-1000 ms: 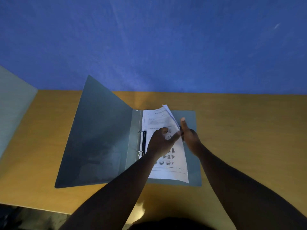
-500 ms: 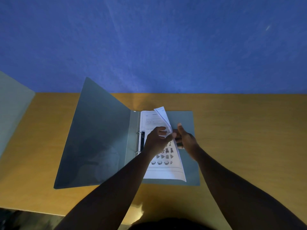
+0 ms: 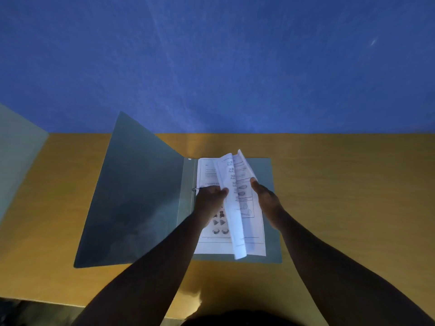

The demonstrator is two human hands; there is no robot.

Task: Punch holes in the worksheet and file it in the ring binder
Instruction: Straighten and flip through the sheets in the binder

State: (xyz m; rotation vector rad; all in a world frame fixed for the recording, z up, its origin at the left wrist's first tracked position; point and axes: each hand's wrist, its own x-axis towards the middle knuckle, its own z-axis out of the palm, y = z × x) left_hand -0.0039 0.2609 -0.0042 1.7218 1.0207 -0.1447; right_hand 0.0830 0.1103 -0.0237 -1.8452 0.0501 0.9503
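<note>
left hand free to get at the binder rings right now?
Probably not without letting go. The left hand sits right beside the upper ring, nothing between them, but it is pinching the lifted sheet together with the right hand. The lower ring is hidden.

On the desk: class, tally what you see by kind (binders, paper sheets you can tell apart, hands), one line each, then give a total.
Ring binder: 1, lying open on the desk
Paper sheets: 2 that can be told apart, a lifted sheet and a flat sheet beneath; more cannot be ruled out
Hands: 2, left hand and right hand, both on the lifted sheet
Total: 5
</note>
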